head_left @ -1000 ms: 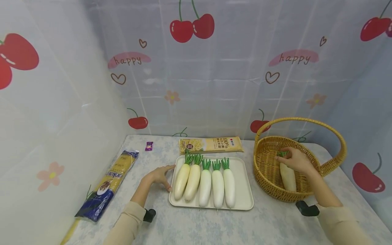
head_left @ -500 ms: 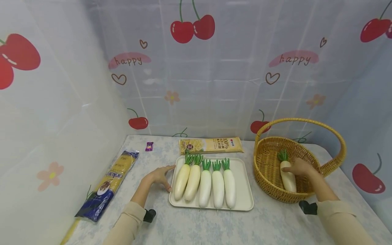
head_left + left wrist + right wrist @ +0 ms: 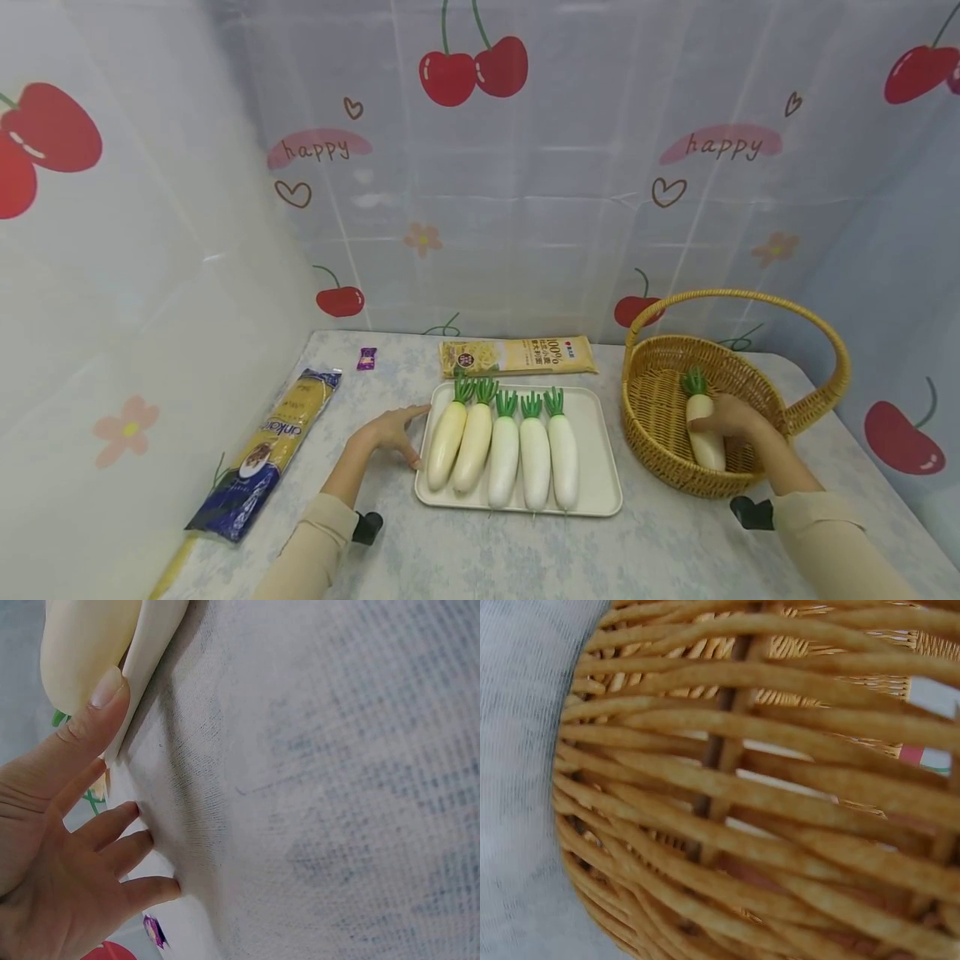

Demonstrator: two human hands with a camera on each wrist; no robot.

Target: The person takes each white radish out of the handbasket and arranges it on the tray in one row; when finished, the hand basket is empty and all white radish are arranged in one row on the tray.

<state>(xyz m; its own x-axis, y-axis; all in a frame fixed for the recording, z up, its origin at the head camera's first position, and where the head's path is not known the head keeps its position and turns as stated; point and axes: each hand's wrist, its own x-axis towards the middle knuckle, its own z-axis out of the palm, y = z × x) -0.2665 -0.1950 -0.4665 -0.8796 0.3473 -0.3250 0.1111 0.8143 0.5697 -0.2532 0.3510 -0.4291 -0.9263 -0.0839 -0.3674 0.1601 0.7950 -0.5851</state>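
In the head view, a white radish (image 3: pixel 702 410) with green leaves lies inside the wicker basket (image 3: pixel 652 462) at the right. My right hand (image 3: pixel 731 417) reaches over the rim and grips its middle, thumb across its left side. In the right wrist view the basket's weave (image 3: pixel 727 765) hides most of that hand. At the left edge of the cream tray (image 3: pixel 600 433), my left hand (image 3: pixel 390 432) has its fingers spread, with the thumb and index finger at the rim. Several white radishes (image 3: pixel 502 462) lie side by side on the tray, leaves pointing away from me.
A yellow noodle packet (image 3: pixel 517 356) lies behind the tray. A blue and gold pasta bag (image 3: pixel 262 458) lies at the far left, and a small purple wrapped sweet (image 3: pixel 366 358) sits at the back left. The basket handle (image 3: pixel 738 293) arches high over the basket.
My right hand has shifted from the radish's leaves in the basket down to its middle and taken hold there. My left hand stays at the tray's edge.
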